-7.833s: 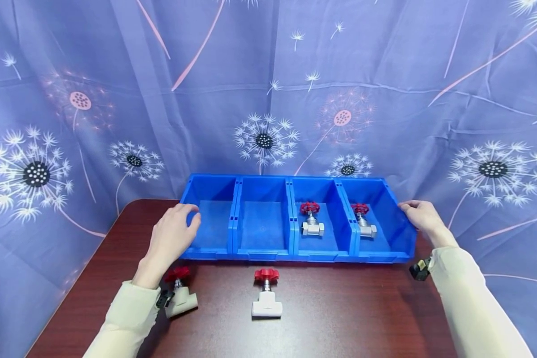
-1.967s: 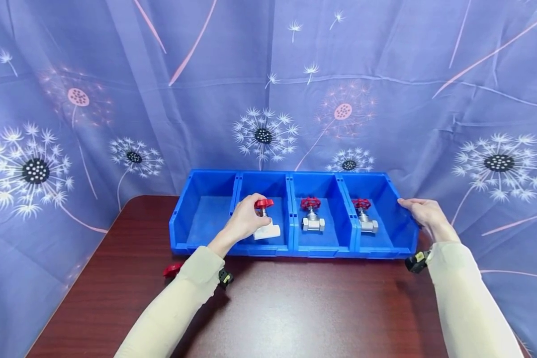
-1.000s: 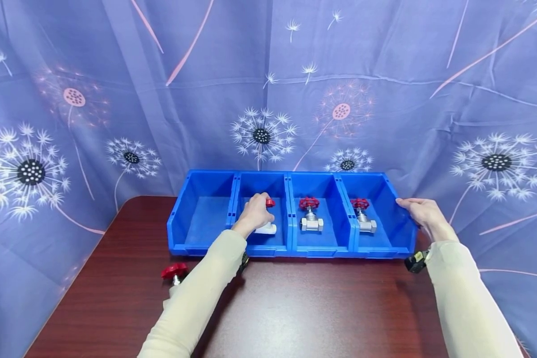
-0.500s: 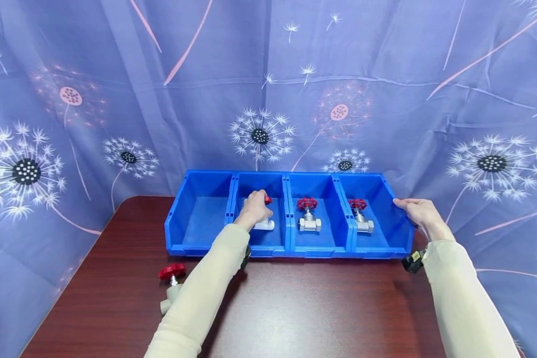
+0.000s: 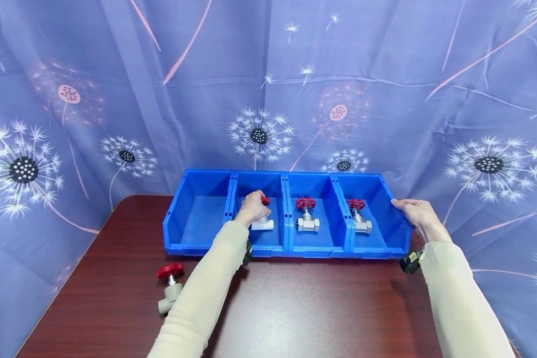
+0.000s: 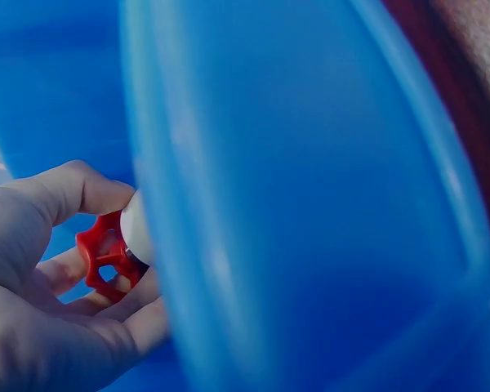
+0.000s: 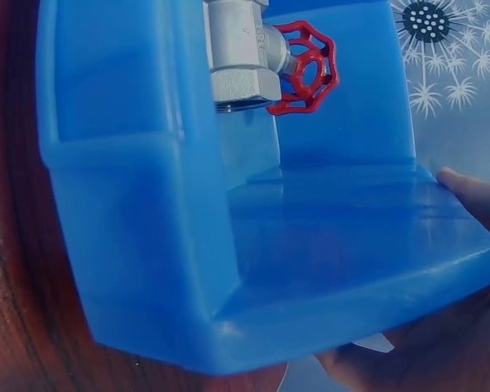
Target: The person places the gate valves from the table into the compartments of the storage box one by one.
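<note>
My left hand [image 5: 252, 208] reaches into the second compartment from the left of a blue bin row [image 5: 315, 253]. Its fingers and thumb curl round a white plastic valve [image 5: 263, 225], whose red handwheel [image 6: 106, 253] shows between them in the left wrist view; the bin wall hides part of it. My right hand [image 5: 420, 214] grips the outer right wall of the row, thumb over the rim and fingers outside. A steel valve with a red handwheel [image 5: 308, 223] lies in the third compartment, and another steel valve [image 5: 362, 226] in the rightmost.
A beige valve with a red handwheel [image 5: 170, 293] lies on the dark wooden table [image 5: 322, 308], beside my left forearm, which partly covers it. The leftmost compartment [image 5: 206, 219] shows only its bare floor. A patterned blue curtain [image 5: 197, 99] hangs close behind the bins.
The white valve has gone from the table into the second compartment with my left hand, which was earlier at the left bin. In the last second it shifts only slightly. My right hand stays put.
</note>
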`<control>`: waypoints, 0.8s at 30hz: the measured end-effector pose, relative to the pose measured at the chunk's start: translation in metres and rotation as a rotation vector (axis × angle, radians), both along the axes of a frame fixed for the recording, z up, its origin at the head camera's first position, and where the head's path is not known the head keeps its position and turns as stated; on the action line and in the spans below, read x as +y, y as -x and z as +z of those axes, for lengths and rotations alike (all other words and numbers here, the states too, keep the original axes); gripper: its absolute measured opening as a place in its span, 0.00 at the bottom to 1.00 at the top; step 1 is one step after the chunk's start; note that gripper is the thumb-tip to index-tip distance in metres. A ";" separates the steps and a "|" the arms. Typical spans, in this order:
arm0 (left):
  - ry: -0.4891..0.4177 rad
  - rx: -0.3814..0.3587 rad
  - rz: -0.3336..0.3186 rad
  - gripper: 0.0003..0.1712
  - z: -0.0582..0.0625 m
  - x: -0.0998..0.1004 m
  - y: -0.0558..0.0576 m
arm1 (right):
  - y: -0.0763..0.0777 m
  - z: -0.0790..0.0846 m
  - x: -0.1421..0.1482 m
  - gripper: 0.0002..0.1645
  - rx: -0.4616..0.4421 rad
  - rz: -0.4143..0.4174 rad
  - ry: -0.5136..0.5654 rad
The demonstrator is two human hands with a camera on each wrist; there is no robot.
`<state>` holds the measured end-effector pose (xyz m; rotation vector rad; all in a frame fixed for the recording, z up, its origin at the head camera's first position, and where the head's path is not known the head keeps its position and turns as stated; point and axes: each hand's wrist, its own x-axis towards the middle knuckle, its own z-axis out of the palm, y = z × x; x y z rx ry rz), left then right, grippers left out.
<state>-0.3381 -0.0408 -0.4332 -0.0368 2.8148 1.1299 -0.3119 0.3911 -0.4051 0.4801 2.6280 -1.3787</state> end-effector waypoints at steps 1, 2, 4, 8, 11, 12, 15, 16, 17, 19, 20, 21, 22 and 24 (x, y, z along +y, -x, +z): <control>-0.002 -0.005 0.000 0.22 0.000 0.000 0.000 | 0.000 0.000 -0.001 0.46 -0.001 -0.001 0.000; -0.006 -0.010 0.002 0.22 0.000 0.000 0.000 | 0.001 0.000 -0.001 0.46 0.003 -0.001 -0.002; -0.004 -0.017 0.003 0.22 0.000 0.000 0.001 | 0.001 0.000 -0.002 0.45 0.006 0.000 -0.010; 0.009 -0.018 -0.001 0.24 0.000 -0.001 0.001 | 0.001 0.000 -0.001 0.46 0.009 0.000 -0.028; 0.009 -0.018 -0.008 0.24 0.000 0.000 0.001 | 0.001 0.001 -0.001 0.46 0.002 0.002 -0.037; 0.009 -0.018 -0.012 0.24 0.000 0.000 0.001 | 0.001 0.001 0.000 0.46 0.000 0.001 -0.035; 0.007 -0.022 -0.017 0.25 0.000 -0.001 0.001 | 0.002 0.001 0.000 0.46 -0.009 0.009 -0.020; 0.008 -0.023 -0.017 0.25 -0.001 -0.001 0.001 | 0.002 0.001 -0.001 0.46 -0.010 0.012 -0.018; 0.008 -0.025 -0.016 0.25 -0.002 -0.001 0.001 | 0.002 0.000 -0.001 0.46 -0.009 0.013 -0.010; 0.013 -0.022 -0.016 0.26 -0.003 -0.002 0.001 | 0.001 0.001 -0.001 0.45 -0.009 0.015 0.002; 0.013 -0.020 -0.014 0.26 -0.003 -0.002 0.001 | 0.001 0.000 -0.002 0.45 -0.006 0.015 0.000; 0.011 -0.019 -0.013 0.26 -0.004 -0.003 0.002 | 0.001 0.000 -0.002 0.45 -0.006 0.016 -0.004; 0.012 -0.017 -0.013 0.26 -0.004 -0.003 0.002 | 0.001 0.001 -0.002 0.45 -0.004 0.014 -0.012; 0.011 -0.018 -0.016 0.26 -0.005 -0.002 0.002 | 0.001 0.001 -0.002 0.45 -0.006 0.010 -0.008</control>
